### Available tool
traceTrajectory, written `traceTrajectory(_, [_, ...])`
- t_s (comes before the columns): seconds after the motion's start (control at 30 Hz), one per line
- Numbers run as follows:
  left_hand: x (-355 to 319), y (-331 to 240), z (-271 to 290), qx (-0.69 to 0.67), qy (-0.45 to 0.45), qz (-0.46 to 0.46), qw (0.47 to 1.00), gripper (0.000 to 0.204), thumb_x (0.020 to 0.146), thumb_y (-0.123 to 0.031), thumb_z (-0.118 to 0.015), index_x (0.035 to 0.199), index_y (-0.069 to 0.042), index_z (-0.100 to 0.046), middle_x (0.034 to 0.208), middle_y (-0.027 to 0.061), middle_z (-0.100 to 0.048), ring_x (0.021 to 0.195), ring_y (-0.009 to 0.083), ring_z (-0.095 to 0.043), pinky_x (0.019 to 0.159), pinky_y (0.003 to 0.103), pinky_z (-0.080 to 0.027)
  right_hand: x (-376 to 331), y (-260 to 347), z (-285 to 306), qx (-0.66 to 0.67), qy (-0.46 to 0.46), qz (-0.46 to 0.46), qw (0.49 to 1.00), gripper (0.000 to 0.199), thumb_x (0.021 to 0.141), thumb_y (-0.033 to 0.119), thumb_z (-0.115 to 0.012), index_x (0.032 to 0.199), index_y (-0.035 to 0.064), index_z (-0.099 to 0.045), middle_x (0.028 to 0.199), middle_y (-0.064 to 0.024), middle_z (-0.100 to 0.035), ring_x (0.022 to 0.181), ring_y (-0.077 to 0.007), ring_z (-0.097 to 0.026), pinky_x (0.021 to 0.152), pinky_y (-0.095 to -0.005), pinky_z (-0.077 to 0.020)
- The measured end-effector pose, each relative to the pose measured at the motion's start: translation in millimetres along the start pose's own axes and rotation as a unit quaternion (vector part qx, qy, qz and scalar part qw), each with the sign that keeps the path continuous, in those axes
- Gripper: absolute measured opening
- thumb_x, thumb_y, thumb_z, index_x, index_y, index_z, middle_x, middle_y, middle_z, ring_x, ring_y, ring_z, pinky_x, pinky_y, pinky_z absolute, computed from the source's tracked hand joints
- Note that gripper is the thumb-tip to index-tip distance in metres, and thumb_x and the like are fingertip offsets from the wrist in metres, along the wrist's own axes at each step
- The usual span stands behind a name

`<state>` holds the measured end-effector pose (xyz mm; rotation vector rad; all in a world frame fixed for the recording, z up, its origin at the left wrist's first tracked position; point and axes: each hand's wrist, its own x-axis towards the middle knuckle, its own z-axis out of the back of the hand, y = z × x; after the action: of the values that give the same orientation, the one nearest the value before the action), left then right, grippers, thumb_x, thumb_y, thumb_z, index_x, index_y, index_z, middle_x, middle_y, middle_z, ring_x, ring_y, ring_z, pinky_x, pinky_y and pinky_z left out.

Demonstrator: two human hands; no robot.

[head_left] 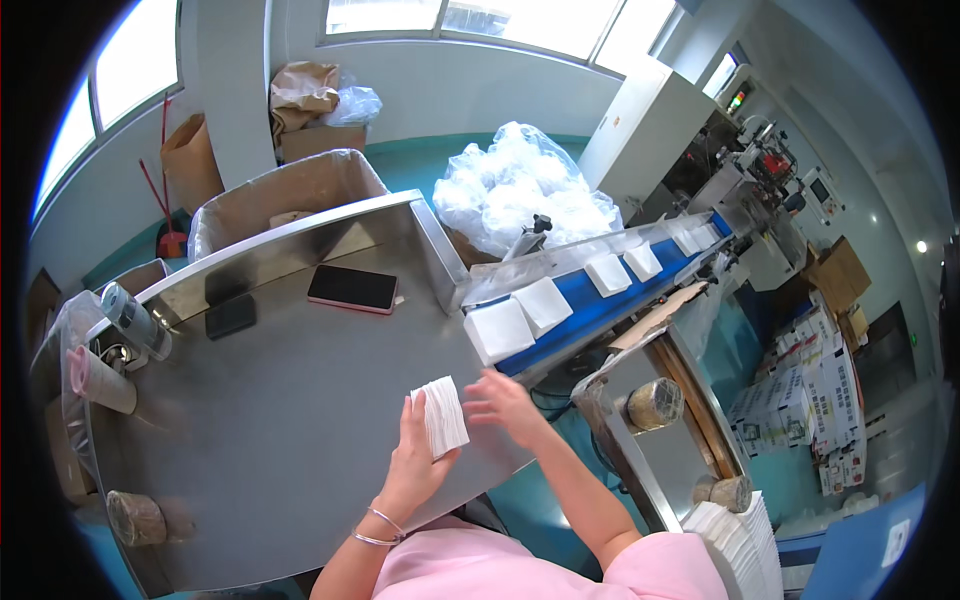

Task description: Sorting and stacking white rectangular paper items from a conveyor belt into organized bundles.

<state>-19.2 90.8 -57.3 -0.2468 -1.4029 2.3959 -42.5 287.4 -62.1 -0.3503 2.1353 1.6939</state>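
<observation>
A stack of folded white paper napkins [440, 418] stands on edge above the steel table, its layered side turned up. My left hand [418, 462] is closed around its left side. Just right of the stack my right hand [505, 408] has its fingers apart and holds nothing; a small gap shows between them and the napkins. Beyond my right hand, several white napkins [499, 332] lie on the blue conveyor belt [580, 312], the closest two at the belt's near end beside the table.
On the steel table [270, 440] lie a phone [352, 289] and a dark flat object [231, 317]. A clear bottle [135, 320] and a pink-rimmed cup [102, 381] are at left. A lined carton [290, 195] stands behind; napkin stacks [735, 540] are at lower right.
</observation>
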Motion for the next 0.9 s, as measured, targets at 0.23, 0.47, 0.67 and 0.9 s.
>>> traceTrajectory(0.23, [0.9, -2.0, -2.7, -0.028, -0.006, -0.012, 1.000, 0.096, 0.073, -0.016, -0.071, 0.142, -0.008, -0.005, 0.139, 0.0242, -0.026, 0.121, 0.0426, -0.040, 0.096, 0.043, -0.040, -10.9, -8.4, -29.2, -0.324, 0.083, 0.134, 0.933, 0.046, 0.085, 0.020, -0.056, 0.126, -0.0006, -0.045, 0.098, -0.0146, -0.063, 0.087, -0.0209, -0.061, 0.078, -0.0306, -0.0478])
traceTrajectory(0.47, [-0.2, -3.8, 3.0, -0.021, -0.002, -0.025, 0.999, 0.091, 0.070, -0.017, -0.074, 0.141, -0.012, -0.016, 0.138, 0.0262, -0.025, 0.120, 0.0437, -0.041, 0.097, 0.042, -0.040, -18.0, 0.1, -38.0, -0.370, 0.080, 0.149, 0.914, 0.047, 0.084, 0.016, -0.054, 0.126, -0.0015, -0.042, 0.102, -0.0158, -0.062, 0.092, -0.0212, -0.061, 0.080, -0.0297, -0.0470])
traceTrajectory(0.67, [-5.4, -4.8, 6.8, -0.006, -0.042, -0.069, 0.997, 0.048, 0.073, -0.013, -0.070, 0.117, -0.011, -0.051, 0.134, 0.0303, -0.030, 0.110, 0.0469, -0.048, 0.086, 0.044, -0.047, -12.7, -9.2, -30.4, -0.371, 0.075, 0.143, 0.914, 0.055, 0.081, 0.010, -0.053, 0.133, 0.0040, -0.034, 0.111, -0.0178, -0.059, 0.102, -0.0297, -0.059, 0.087, -0.0353, -0.0452])
traceTrajectory(0.9, [-13.6, 7.6, 36.2, -0.103, -0.244, -0.035, 0.964, 0.046, 0.075, 0.008, -0.053, 0.119, -0.004, -0.049, 0.117, 0.0205, -0.056, 0.110, 0.0357, -0.053, 0.094, 0.039, -0.042, -14.5, -11.1, 18.0, 0.025, 0.082, 0.001, 0.996, 0.048, 0.086, 0.003, -0.051, 0.131, 0.0018, -0.034, 0.115, -0.0089, -0.053, 0.099, -0.0146, -0.057, 0.076, -0.0306, -0.0527])
